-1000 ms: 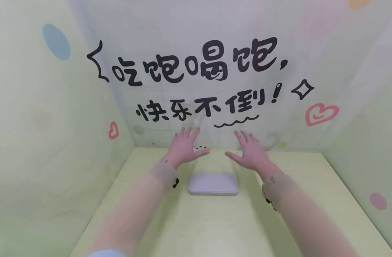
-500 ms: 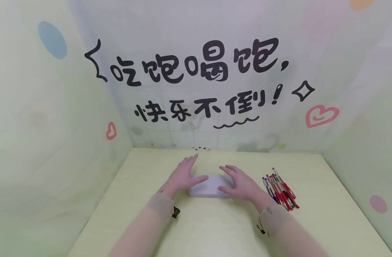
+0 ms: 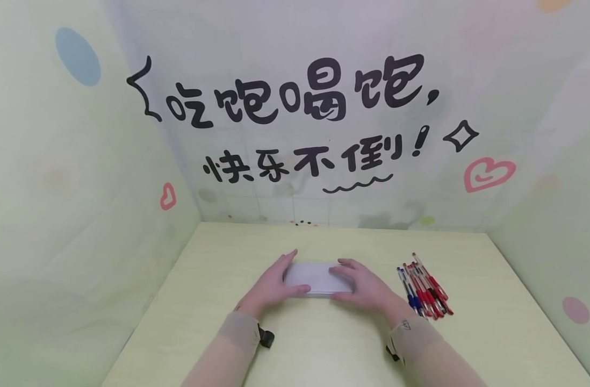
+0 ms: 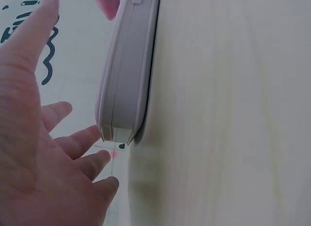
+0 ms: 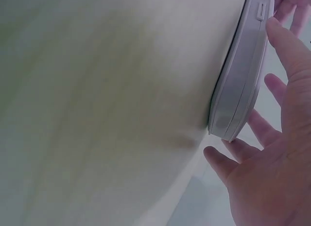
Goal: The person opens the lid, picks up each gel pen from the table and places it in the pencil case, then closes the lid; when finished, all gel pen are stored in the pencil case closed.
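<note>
A closed lavender case (image 3: 316,277) lies flat on the table. Around its left end is my left hand (image 3: 270,286), the thumb by the near edge and the fingers spread. In the left wrist view this hand (image 4: 53,163) has its thumb apart from the case (image 4: 129,70). My right hand (image 3: 368,285) is at the right end, fingers over the top and thumb by the near edge. The right wrist view has its thumb tip close against the case (image 5: 239,75), with the hand (image 5: 284,158) loosely spread; contact is hard to tell.
Several pens (image 3: 424,290) with red, blue and black parts lie in a pile right of the case, beside my right forearm. The pale table (image 3: 179,301) is enclosed by printed fabric walls (image 3: 256,48) at the back and both sides.
Both hands have come down and back toward me from beyond the case to its two ends. The pile of pens, not visible a second ago, now shows beside the right forearm.
</note>
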The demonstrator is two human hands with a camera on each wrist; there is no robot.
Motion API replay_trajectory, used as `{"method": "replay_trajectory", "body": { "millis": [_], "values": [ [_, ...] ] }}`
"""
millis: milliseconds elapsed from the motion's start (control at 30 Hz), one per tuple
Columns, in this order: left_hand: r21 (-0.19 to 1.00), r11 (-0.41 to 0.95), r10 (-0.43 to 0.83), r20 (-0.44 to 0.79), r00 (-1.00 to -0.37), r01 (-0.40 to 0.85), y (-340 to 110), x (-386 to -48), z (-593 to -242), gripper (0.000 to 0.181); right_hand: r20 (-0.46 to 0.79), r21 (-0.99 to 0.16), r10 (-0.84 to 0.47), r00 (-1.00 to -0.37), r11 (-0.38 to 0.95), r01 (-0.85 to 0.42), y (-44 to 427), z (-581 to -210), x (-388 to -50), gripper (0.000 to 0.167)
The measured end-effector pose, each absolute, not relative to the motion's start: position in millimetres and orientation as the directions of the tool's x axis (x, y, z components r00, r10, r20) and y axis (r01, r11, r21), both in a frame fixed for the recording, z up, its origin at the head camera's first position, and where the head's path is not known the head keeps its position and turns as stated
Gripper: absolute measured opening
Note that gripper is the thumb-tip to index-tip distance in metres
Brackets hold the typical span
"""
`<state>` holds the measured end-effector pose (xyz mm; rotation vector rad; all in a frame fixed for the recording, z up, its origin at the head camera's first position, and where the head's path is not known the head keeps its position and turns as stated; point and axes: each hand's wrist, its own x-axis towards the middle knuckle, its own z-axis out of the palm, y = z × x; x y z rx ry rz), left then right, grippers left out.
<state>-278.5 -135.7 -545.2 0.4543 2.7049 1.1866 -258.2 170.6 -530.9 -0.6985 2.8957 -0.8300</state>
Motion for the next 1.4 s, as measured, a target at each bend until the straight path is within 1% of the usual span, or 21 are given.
{"method": "replay_trajectory", "body": {
  "millis": [100, 167, 267, 433, 600, 867, 1100, 1400],
  "values": [
    [0.740, 0.633, 0.350, -0.014, -0.937, 0.226, -138.3, -276.4, -551.1, 0.121, 0.078, -0.516, -0.437, -0.896, 0.752, -0.411, 170.0, -531.4, -257.2, 0.072],
    [0.736, 0.632, 0.361, -0.004, -0.933, 0.242, -140.3, -275.2, -555.4, 0.120, 0.078, -0.512, -0.438, -0.896, 0.753, -0.413, 169.5, -531.4, -256.3, 0.071],
    [0.719, 0.646, 0.363, 0.007, -0.932, 0.257, -143.0, -274.1, -561.9, 0.115, 0.076, -0.509, -0.435, -0.897, 0.757, -0.410, 168.7, -531.8, -255.1, 0.069],
    [0.659, 0.698, 0.353, 0.024, -0.935, 0.280, -145.5, -274.1, -569.5, 0.103, 0.081, -0.500, -0.421, -0.903, 0.767, -0.402, 168.7, -535.7, -256.3, 0.066],
    [0.626, 0.724, 0.343, 0.038, -0.939, 0.289, -148.6, -272.1, -574.1, 0.100, 0.072, -0.511, -0.414, -0.907, 0.766, -0.390, 168.9, -540.4, -257.2, 0.066],
    [0.616, 0.720, 0.353, 0.072, -0.933, 0.320, -147.8, -272.7, -571.1, 0.100, 0.070, -0.490, -0.441, -0.895, 0.766, -0.416, 170.9, -535.5, -260.6, 0.065],
    [0.606, 0.723, 0.357, 0.084, -0.930, 0.332, -146.3, -275.4, -570.8, 0.101, 0.010, -0.474, -0.448, -0.894, 0.785, -0.398, 172.9, -528.4, -265.6, 0.064],
    [0.650, 0.701, 0.332, 0.067, -0.941, 0.294, -146.2, -272.5, -568.5, 0.102, -0.011, -0.468, -0.470, -0.882, 0.782, -0.411, 172.2, -519.0, -266.1, 0.062]
  ]
}}
